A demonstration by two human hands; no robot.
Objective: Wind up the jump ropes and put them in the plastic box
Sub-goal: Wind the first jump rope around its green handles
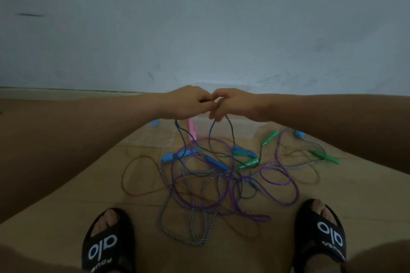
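Our left hand (188,104) and right hand (230,104) meet, fingers curled, pinching the dark blue rope (210,137) above the tangled ropes (213,184). The clear plastic box (244,126) sits beyond. Lifting could snag the purple rope (277,184), dragging everything.

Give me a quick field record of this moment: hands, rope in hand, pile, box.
left hand: grips the dark blue rope, raised over the pile
right hand: pinches the same rope, touching the left hand
dark blue rope: hangs in loops down to the pile
rope pile: tangled on the floor, unwound
plastic box: behind the hands, partly hidden; contents unclear
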